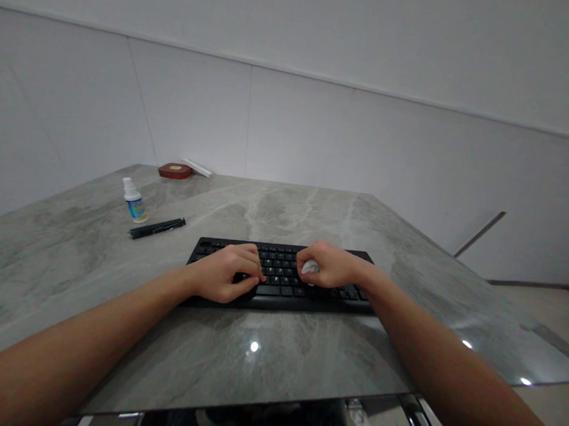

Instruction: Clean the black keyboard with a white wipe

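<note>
A black keyboard [277,302] lies lengthwise near the front of the grey marbled table. My left hand [225,271] rests on its left half, fingers bent down onto the keys and thumb apart from them. Over the right half, my right hand [330,264] is closed around a crumpled white wipe [310,267], held low against the keys. Both hands cover part of the keys beneath them.
Left of the keyboard are a small white spray bottle [136,203] with a blue label and a slim black item [157,228], perhaps a folded pouch. A reddish-brown box [175,171] and a white strip [198,167] lie by the wall.
</note>
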Motion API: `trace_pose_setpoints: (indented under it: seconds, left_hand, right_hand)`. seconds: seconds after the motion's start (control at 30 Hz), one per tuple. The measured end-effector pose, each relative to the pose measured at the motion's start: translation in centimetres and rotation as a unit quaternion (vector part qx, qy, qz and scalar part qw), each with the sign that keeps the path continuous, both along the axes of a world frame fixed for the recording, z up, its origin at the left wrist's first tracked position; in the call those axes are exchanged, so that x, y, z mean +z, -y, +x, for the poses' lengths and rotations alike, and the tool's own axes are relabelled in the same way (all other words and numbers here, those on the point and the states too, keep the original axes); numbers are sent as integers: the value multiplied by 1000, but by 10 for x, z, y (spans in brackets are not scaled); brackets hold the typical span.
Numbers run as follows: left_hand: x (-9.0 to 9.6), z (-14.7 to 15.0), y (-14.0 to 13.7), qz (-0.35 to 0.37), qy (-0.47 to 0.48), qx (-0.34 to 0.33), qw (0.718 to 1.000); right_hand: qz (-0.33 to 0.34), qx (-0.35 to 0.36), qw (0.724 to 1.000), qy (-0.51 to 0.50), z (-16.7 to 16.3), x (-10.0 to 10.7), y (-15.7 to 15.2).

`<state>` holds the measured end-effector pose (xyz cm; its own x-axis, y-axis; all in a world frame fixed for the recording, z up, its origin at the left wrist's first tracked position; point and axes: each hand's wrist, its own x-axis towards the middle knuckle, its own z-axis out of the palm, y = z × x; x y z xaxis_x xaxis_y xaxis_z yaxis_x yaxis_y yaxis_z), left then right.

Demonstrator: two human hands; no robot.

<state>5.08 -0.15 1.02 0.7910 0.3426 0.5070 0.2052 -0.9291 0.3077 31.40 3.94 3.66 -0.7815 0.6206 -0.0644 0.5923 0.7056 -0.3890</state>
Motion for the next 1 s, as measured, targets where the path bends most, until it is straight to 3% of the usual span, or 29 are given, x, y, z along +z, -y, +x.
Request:
trace_pose_setpoints:
  seconds: [0.17,0.37,0.57,0.7,1.0]
  left_hand:
    - [0,0,0,0,2,-1,1000]
    - [-1,0,-1,-1,1,-3,1000]
    - [-1,0,-1,-4,0,-3,1000]
    - [0,0,0,-2,0,-4,1000]
    - [-2,-1,-1,-7,-2,-3,1000]
  right_hand:
    - [-50,14,999,15,-1,1,2]
    - [-5,5,1000,-23,-2,-2,1]
    - [-18,-17,998,53,4,3,-3]
    - [0,-18,999,50,5,4,-3]
    - [-76,-88,986,118,18,15,-8]
